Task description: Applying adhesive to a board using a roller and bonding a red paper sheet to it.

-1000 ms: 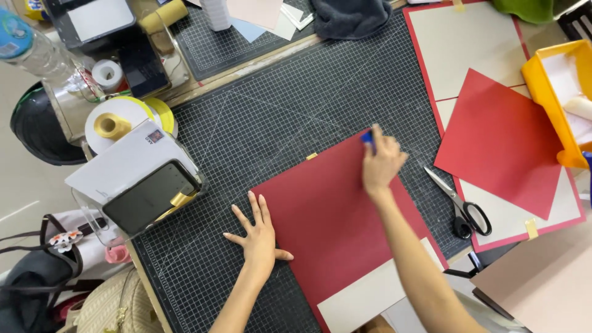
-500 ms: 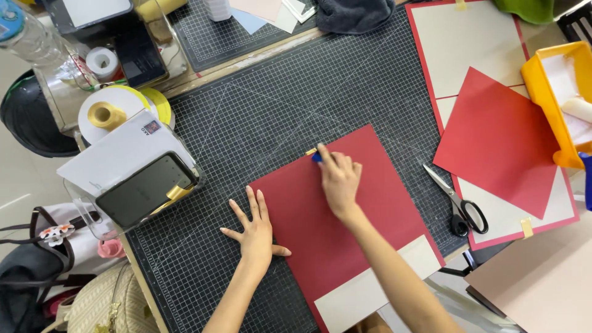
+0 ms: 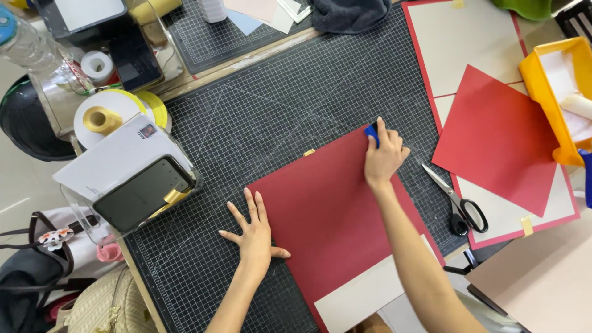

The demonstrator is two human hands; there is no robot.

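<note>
A dark gridded cutting mat [image 3: 259, 111] covers most of the table. On it, tilted like a diamond, lies a large dark red sheet of paper [image 3: 327, 209], with a pale card [image 3: 370, 290] showing under its near edge.

The right hand [image 3: 383, 157] is at the far corner of that red sheet, fingers curled tight around a small blue tool [image 3: 371, 132] whose tip presses on the paper's edge (the tool is mostly hidden by the fingers, so its exact shape cannot be told). Just left of this grip, a small strip of yellow tape [image 3: 309, 152] sits on the sheet's upper edge.

The left hand [image 3: 254, 233] lies flat and empty, fingers spread, resting on the mat with the thumb touching the left edge of the red sheet, nearer the person than the gripping hand.

To the right of the grip, a pair of scissors [image 3: 456, 200] with black handles lies on the mat. Beyond them is a second red sheet [image 3: 499, 139] resting on a red-bordered pale board [image 3: 462, 49]. Further right stands a yellow tray [image 3: 542, 86].

Well to the left of the grip are a white box [image 3: 117, 160] with a dark phone [image 3: 142, 194] on it, and rolls of yellow ribbon [image 3: 105, 117].
</note>
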